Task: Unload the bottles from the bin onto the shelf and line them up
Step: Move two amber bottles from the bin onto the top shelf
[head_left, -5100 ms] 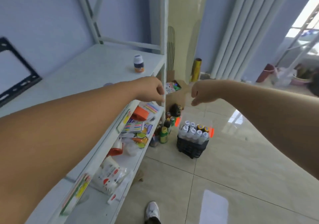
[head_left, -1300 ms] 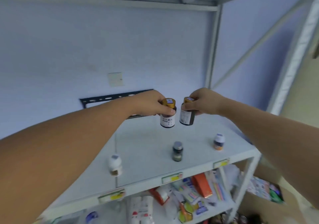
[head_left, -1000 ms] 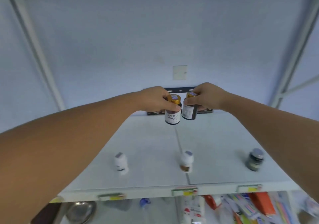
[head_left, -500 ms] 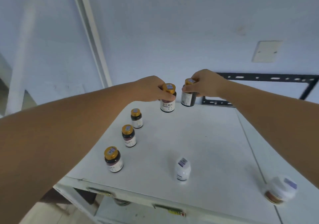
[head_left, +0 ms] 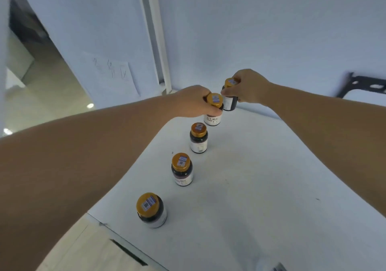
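Note:
Three dark bottles with gold caps stand in a row on the white shelf (head_left: 261, 187): the nearest bottle (head_left: 151, 210), the middle bottle (head_left: 182, 169) and the far bottle (head_left: 198, 138). At the far end of that row my left hand (head_left: 193, 101) grips a gold-capped bottle (head_left: 213, 111) by its neck, low over the shelf or just touching it. Behind it my right hand (head_left: 248, 87) holds another gold-capped dark bottle (head_left: 229, 101) by its cap, tilted and close to the first. The bin is out of view.
A white upright post (head_left: 155, 34) of the rack stands at the shelf's back left corner against the pale blue wall. A black metal bracket (head_left: 367, 84) is on the wall at the right. The shelf's left edge drops to the floor below.
The view has swung left and down along the row. Both hands have lowered their bottles toward the far end of the row; the left bottle is now just behind the third standing one.

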Motion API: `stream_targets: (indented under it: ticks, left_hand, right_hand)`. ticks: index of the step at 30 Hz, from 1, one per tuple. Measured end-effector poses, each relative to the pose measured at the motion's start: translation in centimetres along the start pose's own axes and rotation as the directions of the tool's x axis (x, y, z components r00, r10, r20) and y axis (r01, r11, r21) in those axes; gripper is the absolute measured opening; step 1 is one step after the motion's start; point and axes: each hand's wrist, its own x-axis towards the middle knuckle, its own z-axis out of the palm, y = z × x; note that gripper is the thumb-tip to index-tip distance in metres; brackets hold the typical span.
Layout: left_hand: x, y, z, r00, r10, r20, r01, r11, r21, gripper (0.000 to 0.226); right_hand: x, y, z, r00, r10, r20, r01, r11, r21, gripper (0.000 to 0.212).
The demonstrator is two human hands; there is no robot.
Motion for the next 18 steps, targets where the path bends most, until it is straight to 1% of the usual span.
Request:
stream_targets:
  ticks: [2,4,10,11,13,15,18]
  left_hand:
    - [1.2,-1.3,0.8,1.000,-0.011,0.014,0.012,0.999,-0.032,0.027]
    - [2.3,-2.3,1.6,0.999,-0.024,0.046,0.027,0.998,-0.059,0.016]
    - [4.2,-4.2,3.3,0.987,-0.038,0.159,0.053,0.995,-0.088,0.015]
    - [4.3,-4.4,3.3,0.983,-0.042,0.177,0.058,0.994,-0.089,0.017]
    - [4.6,-4.7,3.1,0.978,-0.051,0.201,0.072,0.992,-0.099,0.027]
    - [4.6,-4.7,2.4,0.977,-0.070,0.202,0.095,0.988,-0.121,0.037]
    - [4.2,-4.1,0.7,0.981,-0.097,0.168,0.108,0.992,-0.058,0.057]
  right_hand:
    - [1.7,0.3,1.6,1.000,-0.003,0.007,0.003,1.000,-0.014,0.043]
    - [2.9,0.6,3.0,1.000,0.005,0.013,-0.004,1.000,-0.019,0.044]
    - [5.8,1.1,6.1,0.999,0.019,0.051,-0.018,1.000,-0.020,0.044]
    - [6.0,1.2,6.4,0.998,0.018,0.054,-0.017,1.000,-0.027,0.043]
    - [6.3,1.3,6.9,0.998,0.018,0.054,-0.017,1.000,-0.021,0.045]
    - [6.3,1.2,7.1,0.998,0.028,0.051,-0.028,1.000,0.000,0.053]
    - [5.7,0.8,6.2,0.995,0.072,0.068,-0.071,0.997,-0.016,0.067]
